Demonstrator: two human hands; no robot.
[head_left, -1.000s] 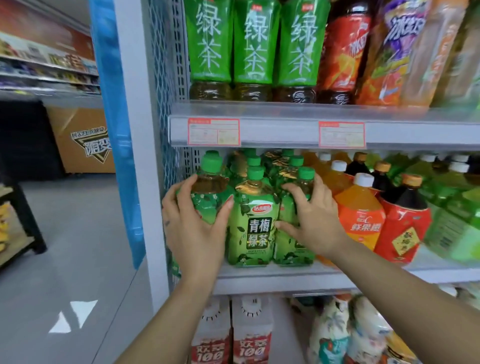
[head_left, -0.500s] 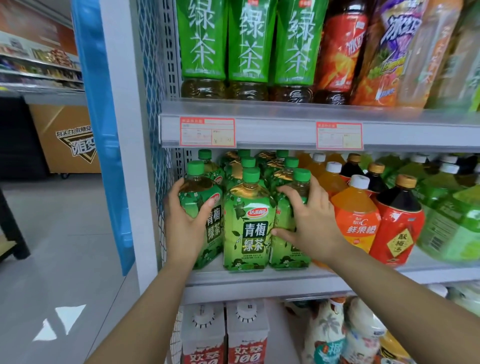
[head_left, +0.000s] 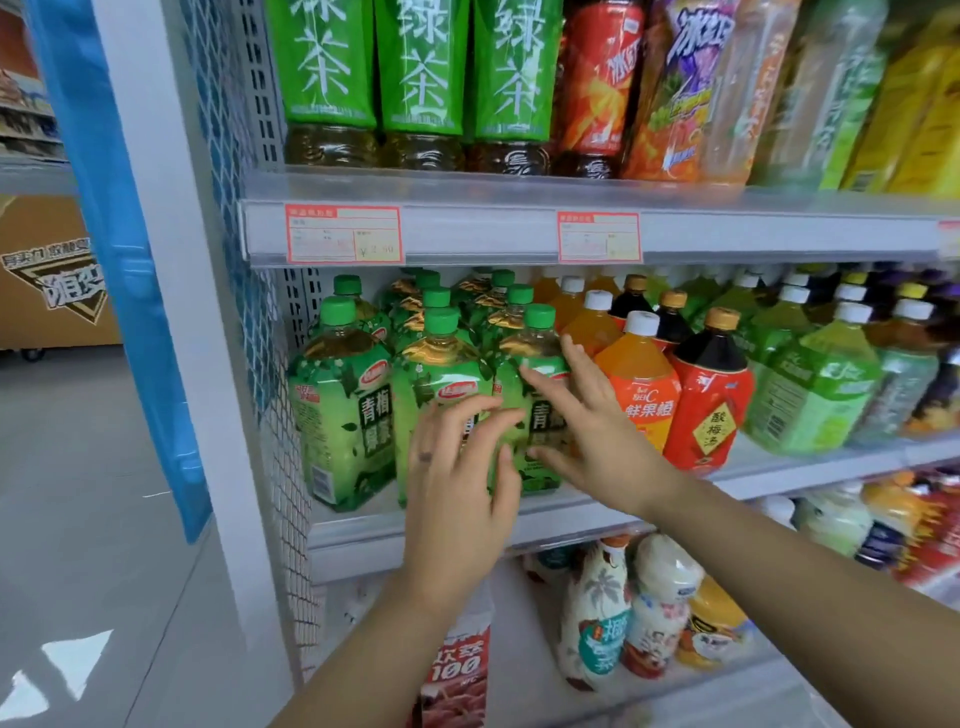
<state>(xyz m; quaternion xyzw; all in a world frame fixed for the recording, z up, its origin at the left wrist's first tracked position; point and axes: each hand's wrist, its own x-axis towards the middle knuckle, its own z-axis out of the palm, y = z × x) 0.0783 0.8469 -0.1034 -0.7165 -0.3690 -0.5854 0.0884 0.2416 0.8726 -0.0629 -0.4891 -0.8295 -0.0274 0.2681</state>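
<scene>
Left hand (head_left: 457, 499): fingers spread wide, gripping nothing; middle green tea bottle (head_left: 436, 364) just behind its fingertips; right hand (head_left: 592, 436): fingers splayed flat on the right green tea bottle (head_left: 530, 338), probably to square its label forward; shelf edge (head_left: 363, 535) below both sets of fingers

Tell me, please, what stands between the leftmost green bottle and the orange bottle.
Two more green bottles, behind the left hand and right hand; head view.

Green leaf-patterned tea bottles (head_left: 343, 415); orange juice bottle (head_left: 641, 384).
</scene>
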